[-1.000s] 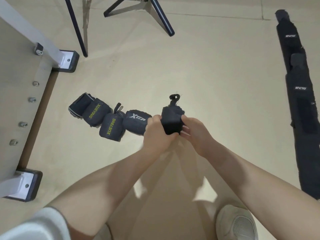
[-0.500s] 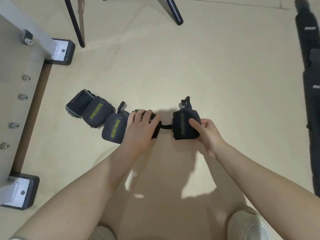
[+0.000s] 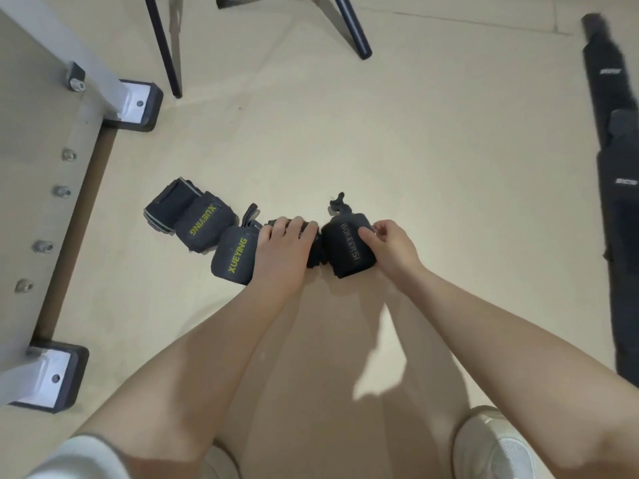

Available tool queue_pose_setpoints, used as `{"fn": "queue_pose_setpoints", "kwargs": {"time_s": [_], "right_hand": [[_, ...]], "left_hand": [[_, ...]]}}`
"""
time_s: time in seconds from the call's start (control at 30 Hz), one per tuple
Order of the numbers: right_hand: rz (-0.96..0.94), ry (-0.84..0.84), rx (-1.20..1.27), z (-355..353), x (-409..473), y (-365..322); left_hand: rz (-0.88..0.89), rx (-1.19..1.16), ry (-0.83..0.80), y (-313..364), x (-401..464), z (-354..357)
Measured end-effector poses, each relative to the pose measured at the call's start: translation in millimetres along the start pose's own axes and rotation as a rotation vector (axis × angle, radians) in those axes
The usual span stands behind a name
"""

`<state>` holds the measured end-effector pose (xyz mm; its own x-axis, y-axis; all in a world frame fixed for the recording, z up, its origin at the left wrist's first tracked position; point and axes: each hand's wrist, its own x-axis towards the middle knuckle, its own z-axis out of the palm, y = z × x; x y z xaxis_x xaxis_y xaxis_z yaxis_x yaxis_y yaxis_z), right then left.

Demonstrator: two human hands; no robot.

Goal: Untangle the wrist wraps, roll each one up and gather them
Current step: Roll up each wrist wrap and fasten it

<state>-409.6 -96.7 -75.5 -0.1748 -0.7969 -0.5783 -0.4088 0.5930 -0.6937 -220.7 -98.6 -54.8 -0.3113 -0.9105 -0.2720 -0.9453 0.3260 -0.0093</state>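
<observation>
- Head view is looking down at a beige floor, with a grey metal frame on black rubber feet sitting along the left edge.
- A row of rolled dark fabric wrist wraps is lying on the floor in the middle: the leftmost dark roll with grey edging is touching a dark roll lettered XUEYING in yellow, and just right of that a second XUEYING roll is lying tilted.
- The left hand is lying palm down over the next dark roll, fingers curled over its top and pressing it to the floor; most of that roll is hidden under the hand.
- A black roll lettered BOKEERSI is sitting touching the covered roll, with a black loop sticking up behind it.
- The right hand is gripping the BOKEERSI roll from its right side, thumb and fingertips closed on the fabric.
- Long black straps are lying flat along the right edge, well apart from the rolls.
- A white shoe is showing at the bottom right.
</observation>
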Motion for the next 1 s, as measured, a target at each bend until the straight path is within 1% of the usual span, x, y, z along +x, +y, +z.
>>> {"fn": "queue_pose_setpoints", "kwargs": {"time_s": [0.07,0.13,0.2,0.23,0.33,0.4,0.43,0.5,0.6,0.63,0.7,0.77,0.8,0.83,0.93,1.0], "right_hand": [[0.008,0.041,0.048,-8,-10,4],[0.006,0.033,0.099,-25,-22,13],[0.019,0.007,0.086,-49,-35,30],[0.024,0.020,0.071,-63,-42,39],[0.020,0.159,0.084,-115,-54,65],[0.035,0.276,0.166,-152,-57,80],[0.046,0.315,0.200,-170,-59,89],[0.060,0.358,0.214,-204,-59,109],[0.037,0.379,0.065,-248,-57,146],[0.045,0.388,-0.016,-262,-56,155],[0.061,0.400,-0.107,-290,-49,176],[0.079,0.384,-0.135,-312,-42,195],[0.094,0.362,-0.145,-321,-37,201],[0.115,0.345,-0.148,-333,-29,210],[0.149,0.337,-0.143,-346,-5,218],[0.122,0.337,-0.164,-352,12,224]], "left_hand": [[-0.015,-0.005,-0.082,8,-1,-2],[0.004,-0.035,-0.137,21,-4,-14],[0.067,-0.049,-0.127,42,-6,-28],[0.115,-0.050,-0.097,55,-6,-32],[0.298,-0.010,-0.042,96,4,-38],[0.337,0.004,-0.080,124,19,-43],[0.336,-0.032,-0.115,141,25,-46],[0.318,-0.161,-0.128,181,36,-48],[0.276,-0.312,-0.236,244,48,-45],[0.290,-0.342,-0.257,265,50,-43],[0.367,-0.324,-0.278,303,54,-39],[0.460,-0.286,-0.318,331,61,-36],[0.479,-0.285,-0.347,342,66,-36],[0.474,-0.286,-0.376,357,73,-35],[0.429,-0.312,-0.378,372,89,-39],[0.430,-0.308,-0.387,382,102,-41]]}}
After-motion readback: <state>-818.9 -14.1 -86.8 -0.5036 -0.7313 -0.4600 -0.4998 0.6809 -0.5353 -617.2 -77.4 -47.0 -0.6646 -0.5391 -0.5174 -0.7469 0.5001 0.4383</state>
